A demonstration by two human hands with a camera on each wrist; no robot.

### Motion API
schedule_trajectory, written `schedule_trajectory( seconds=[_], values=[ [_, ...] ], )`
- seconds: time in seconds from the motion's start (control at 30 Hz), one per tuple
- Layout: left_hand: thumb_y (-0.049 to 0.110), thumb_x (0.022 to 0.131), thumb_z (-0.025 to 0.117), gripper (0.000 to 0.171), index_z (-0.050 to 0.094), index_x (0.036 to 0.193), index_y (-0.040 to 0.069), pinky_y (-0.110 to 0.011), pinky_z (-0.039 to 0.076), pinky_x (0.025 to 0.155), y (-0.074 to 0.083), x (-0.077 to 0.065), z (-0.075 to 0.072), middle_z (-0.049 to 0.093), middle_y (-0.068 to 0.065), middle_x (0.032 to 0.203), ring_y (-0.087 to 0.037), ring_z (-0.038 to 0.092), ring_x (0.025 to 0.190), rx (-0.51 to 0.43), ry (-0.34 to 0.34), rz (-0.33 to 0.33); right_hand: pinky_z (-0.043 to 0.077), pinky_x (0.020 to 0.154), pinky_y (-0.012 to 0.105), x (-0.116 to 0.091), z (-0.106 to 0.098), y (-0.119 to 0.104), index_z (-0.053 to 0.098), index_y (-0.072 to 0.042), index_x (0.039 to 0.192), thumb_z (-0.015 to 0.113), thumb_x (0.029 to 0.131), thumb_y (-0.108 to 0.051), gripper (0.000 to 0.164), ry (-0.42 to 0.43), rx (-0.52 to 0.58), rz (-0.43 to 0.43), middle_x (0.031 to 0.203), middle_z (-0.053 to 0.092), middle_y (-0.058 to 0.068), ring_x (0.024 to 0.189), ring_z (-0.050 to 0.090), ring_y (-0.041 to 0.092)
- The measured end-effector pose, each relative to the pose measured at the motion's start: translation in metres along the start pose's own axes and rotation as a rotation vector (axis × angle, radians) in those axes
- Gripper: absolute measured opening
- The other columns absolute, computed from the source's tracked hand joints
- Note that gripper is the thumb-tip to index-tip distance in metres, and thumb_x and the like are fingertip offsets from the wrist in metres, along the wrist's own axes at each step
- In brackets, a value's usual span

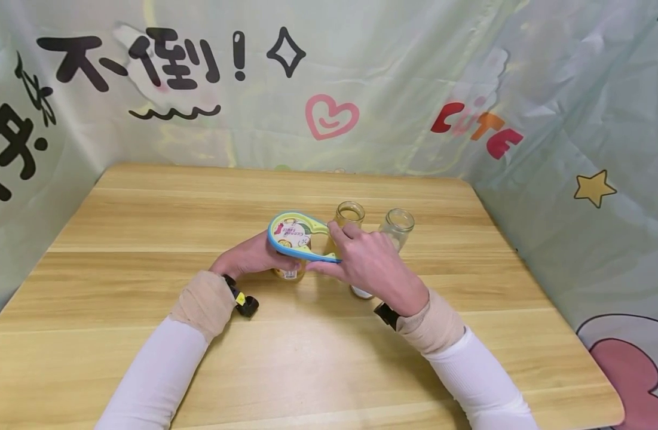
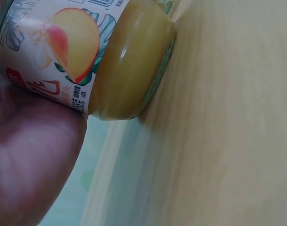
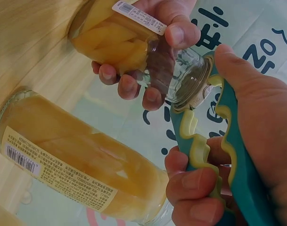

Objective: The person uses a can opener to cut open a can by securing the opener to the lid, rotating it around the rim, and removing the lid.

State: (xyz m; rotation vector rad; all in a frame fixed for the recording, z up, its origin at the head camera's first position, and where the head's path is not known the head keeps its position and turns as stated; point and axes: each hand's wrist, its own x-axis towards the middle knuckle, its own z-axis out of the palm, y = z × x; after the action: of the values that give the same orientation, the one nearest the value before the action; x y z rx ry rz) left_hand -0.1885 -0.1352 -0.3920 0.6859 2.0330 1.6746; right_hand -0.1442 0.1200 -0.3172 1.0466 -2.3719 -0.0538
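My left hand (image 1: pixel 253 255) grips a glass jar (image 3: pixel 119 40) of yellow fruit pieces, which stands on the table with a lid on top. Its fruit label (image 2: pixel 72 42) shows close up in the left wrist view. A blue-and-yellow jar opener (image 1: pixel 275 243) is fitted around the lid. My right hand (image 1: pixel 369 266) holds the opener's two handles, fingers curled round them. Just beyond the right hand stands an uncovered jar (image 1: pixel 351 210) with yellow contents; to its right is a second uncovered glass jar (image 1: pixel 400 220), partly hidden by the hand.
A small white round object (image 1: pixel 362 293) lies under the right wrist, mostly covered. In the right wrist view a tall jar (image 3: pixel 77 155) of yellow fruit stands near the opener. The wooden table (image 1: pixel 173 206) meets a printed cloth backdrop (image 1: pixel 253 137) behind.
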Motion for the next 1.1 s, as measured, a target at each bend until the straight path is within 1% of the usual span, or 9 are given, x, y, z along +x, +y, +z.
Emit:
schedule_trajectory(
  seconds=[0.1, 0.27, 0.47, 0.63, 0.77, 0.97, 1.1],
  values=[
    [0.001, 0.084, 0.082, 0.073, 0.045, 0.146, 0.012, -0.037, 0.043, 0.112, -0.0001, -0.0005, -0.0005, 0.065, -0.007, 0.131, -0.018, 0.061, 0.117, -0.007, -0.003, -0.004, 0.038, 0.038, 0.024, 0.0, 0.0006, 0.0005, 0.066, -0.001, 0.108, 0.073, 0.082, -0.072, 0.076, -0.002, 0.002, -0.005, 0.071, 0.055, 0.003, 0.041, 0.037, 0.011],
    [0.005, 0.084, 0.084, 0.071, 0.048, 0.145, 0.012, -0.038, 0.042, 0.113, 0.0008, -0.0023, -0.001, 0.065, -0.007, 0.132, -0.018, 0.06, 0.118, -0.019, -0.007, -0.027, 0.038, 0.038, 0.024, 0.0006, 0.0, 0.001, 0.067, -0.002, 0.113, 0.072, 0.082, -0.073, 0.078, 0.003, -0.005, -0.017, 0.07, 0.055, 0.002, 0.042, 0.037, 0.01],
    [0.009, 0.083, 0.086, 0.073, 0.048, 0.145, 0.01, -0.038, 0.04, 0.114, 0.0004, -0.0041, -0.0022, 0.065, -0.005, 0.132, -0.016, 0.06, 0.119, -0.042, -0.038, -0.061, 0.038, 0.038, 0.025, -0.0002, -0.001, 0.001, 0.066, -0.003, 0.112, 0.071, 0.081, -0.075, 0.078, 0.014, -0.003, -0.019, 0.071, 0.054, 0.001, 0.042, 0.037, 0.011],
    [0.009, 0.082, 0.087, 0.072, 0.05, 0.144, 0.007, -0.039, 0.038, 0.116, 0.0003, -0.0054, -0.0047, 0.066, -0.006, 0.134, -0.016, 0.061, 0.12, -0.044, -0.08, -0.043, 0.039, 0.039, 0.026, -0.0007, -0.001, 0.0014, 0.067, -0.005, 0.119, 0.072, 0.08, -0.076, 0.081, 0.01, 0.008, -0.023, 0.075, 0.059, 0.002, 0.042, 0.04, 0.012],
    [0.01, 0.082, 0.086, 0.073, 0.05, 0.145, 0.006, -0.037, 0.037, 0.116, 0.0015, -0.0071, -0.0068, 0.066, -0.007, 0.137, -0.015, 0.06, 0.12, -0.04, -0.108, -0.042, 0.038, 0.039, 0.026, -0.001, -0.0009, 0.0023, 0.068, -0.006, 0.122, 0.072, 0.079, -0.076, 0.083, 0.005, 0.023, -0.028, 0.076, 0.059, 0.002, 0.043, 0.039, 0.011],
    [0.008, 0.082, 0.086, 0.074, 0.049, 0.146, 0.004, -0.037, 0.038, 0.115, 0.0015, -0.0082, -0.0073, 0.064, -0.01, 0.139, -0.014, 0.061, 0.12, -0.033, -0.115, -0.041, 0.036, 0.04, 0.024, 0.0002, -0.0021, 0.0033, 0.069, -0.007, 0.13, 0.074, 0.076, -0.076, 0.087, -0.026, 0.06, -0.011, 0.08, 0.062, 0.003, 0.043, 0.039, 0.011],
    [0.008, 0.081, 0.086, 0.074, 0.049, 0.146, 0.004, -0.037, 0.039, 0.115, 0.0012, -0.0083, -0.0073, 0.064, -0.009, 0.139, -0.014, 0.06, 0.12, -0.03, -0.114, -0.048, 0.036, 0.041, 0.024, 0.0006, -0.0021, 0.0047, 0.069, -0.008, 0.132, 0.075, 0.075, -0.076, 0.089, -0.05, 0.09, -0.005, 0.082, 0.063, 0.003, 0.046, 0.041, 0.01]
  ],
)
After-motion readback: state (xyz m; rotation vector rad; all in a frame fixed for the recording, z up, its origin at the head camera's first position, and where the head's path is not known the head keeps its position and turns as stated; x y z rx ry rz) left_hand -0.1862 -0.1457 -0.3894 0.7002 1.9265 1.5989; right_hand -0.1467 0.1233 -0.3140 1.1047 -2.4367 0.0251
